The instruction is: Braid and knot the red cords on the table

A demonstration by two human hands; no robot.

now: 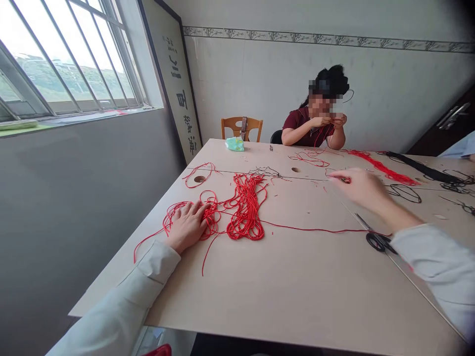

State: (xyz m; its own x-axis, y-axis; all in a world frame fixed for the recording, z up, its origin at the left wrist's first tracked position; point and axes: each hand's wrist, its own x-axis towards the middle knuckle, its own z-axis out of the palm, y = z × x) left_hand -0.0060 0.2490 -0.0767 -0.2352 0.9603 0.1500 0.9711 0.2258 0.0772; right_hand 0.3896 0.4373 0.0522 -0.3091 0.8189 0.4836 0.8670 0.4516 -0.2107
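I count two hands: the left hand [187, 226] open flat on a red cord tangle [212, 217], the blurred right hand [361, 189] nearly closed, its hold too unclear to make out.

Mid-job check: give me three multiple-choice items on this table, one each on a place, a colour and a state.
1. Where is the left hand? A: on loose red cord. B: on the window sill. C: on the chair back.
2. What colour are the scissors' handles? A: red. B: green. C: black.
3. How are the seated co-worker's hands? A: flat on the table. B: raised off the table. C: on the chair.

1 A: it lies on the cord's loops.
2 C: the finger loops show black.
3 B: they are held up before the chest.
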